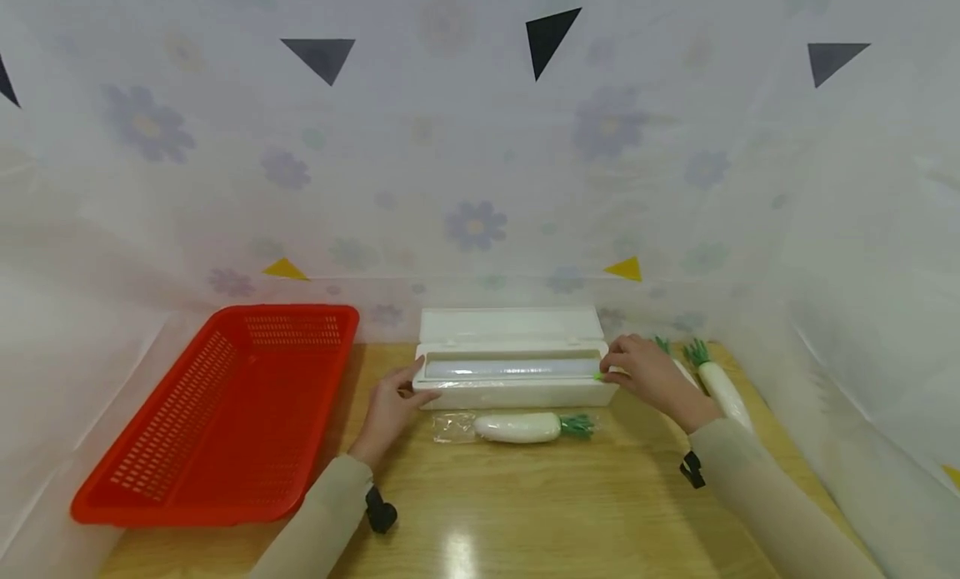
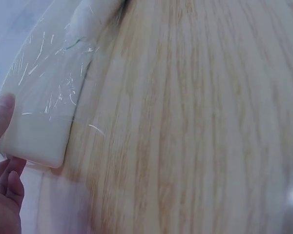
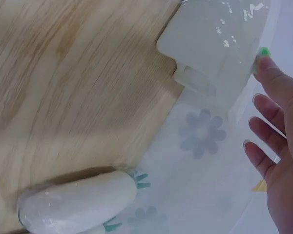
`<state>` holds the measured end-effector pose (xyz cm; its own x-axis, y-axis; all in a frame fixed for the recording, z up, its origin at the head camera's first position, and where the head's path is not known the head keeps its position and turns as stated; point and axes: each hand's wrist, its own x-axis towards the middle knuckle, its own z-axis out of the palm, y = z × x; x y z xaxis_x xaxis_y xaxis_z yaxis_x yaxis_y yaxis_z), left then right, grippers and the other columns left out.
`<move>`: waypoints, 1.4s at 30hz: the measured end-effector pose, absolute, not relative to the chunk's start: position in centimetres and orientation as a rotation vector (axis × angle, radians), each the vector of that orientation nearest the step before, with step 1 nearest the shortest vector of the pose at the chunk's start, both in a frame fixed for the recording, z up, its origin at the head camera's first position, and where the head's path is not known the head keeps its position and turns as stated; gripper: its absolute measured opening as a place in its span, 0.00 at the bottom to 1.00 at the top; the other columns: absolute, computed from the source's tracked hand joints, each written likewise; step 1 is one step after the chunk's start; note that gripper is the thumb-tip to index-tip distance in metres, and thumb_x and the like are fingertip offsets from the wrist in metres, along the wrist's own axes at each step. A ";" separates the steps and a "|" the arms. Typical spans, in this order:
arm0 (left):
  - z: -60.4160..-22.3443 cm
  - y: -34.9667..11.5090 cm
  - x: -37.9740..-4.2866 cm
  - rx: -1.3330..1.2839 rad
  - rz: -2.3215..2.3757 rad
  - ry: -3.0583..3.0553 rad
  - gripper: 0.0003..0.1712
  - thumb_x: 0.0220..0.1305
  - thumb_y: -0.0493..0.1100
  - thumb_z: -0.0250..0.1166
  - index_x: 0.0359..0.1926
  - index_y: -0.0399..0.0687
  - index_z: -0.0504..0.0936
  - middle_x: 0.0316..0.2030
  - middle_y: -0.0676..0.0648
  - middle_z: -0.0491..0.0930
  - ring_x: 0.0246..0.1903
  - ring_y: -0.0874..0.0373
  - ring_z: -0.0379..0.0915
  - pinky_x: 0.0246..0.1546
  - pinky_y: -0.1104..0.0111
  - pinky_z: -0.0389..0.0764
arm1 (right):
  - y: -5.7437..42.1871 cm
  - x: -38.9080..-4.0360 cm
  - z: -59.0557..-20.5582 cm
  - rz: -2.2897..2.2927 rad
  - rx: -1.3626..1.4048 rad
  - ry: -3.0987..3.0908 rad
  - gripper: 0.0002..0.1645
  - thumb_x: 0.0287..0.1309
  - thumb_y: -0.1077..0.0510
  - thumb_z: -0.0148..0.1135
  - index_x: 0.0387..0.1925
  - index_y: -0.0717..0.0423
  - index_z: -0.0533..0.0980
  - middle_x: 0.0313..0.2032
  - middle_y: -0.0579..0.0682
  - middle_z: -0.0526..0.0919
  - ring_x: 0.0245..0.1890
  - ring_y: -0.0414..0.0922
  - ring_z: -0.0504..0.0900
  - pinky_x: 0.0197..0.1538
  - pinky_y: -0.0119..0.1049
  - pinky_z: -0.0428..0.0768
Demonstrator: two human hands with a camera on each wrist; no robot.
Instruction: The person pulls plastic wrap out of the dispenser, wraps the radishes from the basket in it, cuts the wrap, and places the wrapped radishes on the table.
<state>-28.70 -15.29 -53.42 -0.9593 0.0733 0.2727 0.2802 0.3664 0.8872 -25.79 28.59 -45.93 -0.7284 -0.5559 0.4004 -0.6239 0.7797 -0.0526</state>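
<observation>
A white cling film dispenser [image 1: 517, 396] stands at the table's middle with its lid [image 1: 510, 325] raised. Inside lies a cling film roll [image 1: 517, 368]. My left hand [image 1: 393, 402] grips the dispenser's left end, thumb on the front face and fingers round the end. At the opposite end my right hand [image 1: 647, 371] pinches a small green slider [image 3: 264, 51] at the dispenser's edge; its remaining fingers are spread loosely. Clear film covers the front face. Just before the dispenser lies a white radish [image 1: 517, 427] with green tops, in clear wrapping.
On the left is a large red plastic basket [image 1: 300, 479] with slotted sides. Further white radishes [image 1: 723, 391] lie near the right edge of the wooden table [image 1: 525, 512]. A patterned white curtain [image 1: 480, 146] encloses the back and sides.
</observation>
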 end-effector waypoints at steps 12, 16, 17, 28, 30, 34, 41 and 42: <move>-53.5 -15.4 -28.9 -0.341 -1.665 -2.423 0.40 0.56 0.42 0.80 0.69 0.46 0.78 0.43 0.41 0.84 0.36 0.55 0.76 0.36 0.73 0.80 | 29.3 -26.0 -46.1 0.200 0.945 -2.578 0.08 0.54 0.63 0.77 0.36 0.51 0.87 0.38 0.48 0.83 0.41 0.50 0.80 0.45 0.48 0.81; -53.6 -15.3 -29.0 -0.338 -1.659 -2.444 0.40 0.56 0.43 0.80 0.70 0.48 0.77 0.43 0.42 0.83 0.37 0.55 0.76 0.38 0.73 0.80 | 29.6 -26.0 -46.4 0.212 0.942 -2.545 0.09 0.52 0.63 0.78 0.36 0.52 0.87 0.39 0.49 0.84 0.41 0.50 0.80 0.43 0.48 0.81; -53.7 -15.3 -29.0 -0.344 -1.652 -2.449 0.41 0.56 0.43 0.80 0.70 0.48 0.77 0.43 0.42 0.83 0.37 0.55 0.76 0.38 0.73 0.80 | 29.7 -26.1 -46.6 0.211 0.942 -2.521 0.09 0.51 0.63 0.79 0.35 0.52 0.87 0.38 0.49 0.84 0.41 0.50 0.80 0.43 0.48 0.81; -53.4 -15.1 -29.2 -0.290 -1.644 -2.489 0.41 0.57 0.44 0.81 0.71 0.50 0.77 0.53 0.39 0.83 0.40 0.52 0.77 0.38 0.70 0.80 | 31.1 -25.7 -47.6 0.277 0.891 -2.476 0.11 0.49 0.64 0.79 0.36 0.52 0.88 0.38 0.48 0.85 0.39 0.49 0.79 0.41 0.48 0.80; -53.3 -15.1 -29.2 -0.260 -1.657 -2.511 0.41 0.57 0.44 0.81 0.71 0.51 0.77 0.58 0.38 0.81 0.41 0.51 0.77 0.38 0.70 0.80 | 31.2 -25.7 -47.7 0.305 0.863 -2.503 0.11 0.51 0.64 0.79 0.37 0.51 0.88 0.38 0.47 0.84 0.38 0.48 0.80 0.40 0.48 0.80; -53.0 -15.0 -29.2 -0.224 -1.736 -2.528 0.43 0.58 0.42 0.80 0.73 0.48 0.74 0.63 0.35 0.78 0.44 0.48 0.78 0.37 0.70 0.79 | 31.2 -25.6 -48.1 0.320 0.831 -2.532 0.11 0.54 0.64 0.77 0.40 0.52 0.87 0.37 0.47 0.84 0.37 0.48 0.81 0.39 0.47 0.81; -52.5 -15.3 -29.3 -0.278 -1.905 -2.557 0.47 0.63 0.41 0.77 0.79 0.49 0.65 0.66 0.34 0.73 0.50 0.44 0.77 0.48 0.63 0.82 | 31.2 -25.1 -48.2 0.314 0.782 -2.561 0.11 0.55 0.64 0.77 0.41 0.54 0.87 0.38 0.49 0.84 0.39 0.50 0.81 0.41 0.50 0.82; -52.5 -15.3 -29.3 -0.275 -1.928 -2.555 0.47 0.63 0.42 0.76 0.79 0.50 0.64 0.67 0.34 0.72 0.51 0.44 0.77 0.49 0.62 0.81 | 31.2 -25.1 -48.2 0.317 0.773 -2.572 0.11 0.56 0.64 0.77 0.42 0.54 0.87 0.39 0.49 0.84 0.39 0.50 0.82 0.41 0.51 0.82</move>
<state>-29.32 -15.26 -52.45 -0.9829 0.1786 0.0459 0.0932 0.2663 0.9594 -25.06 31.16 -48.17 -0.7500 -0.4683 0.4671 -0.5679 0.8180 -0.0916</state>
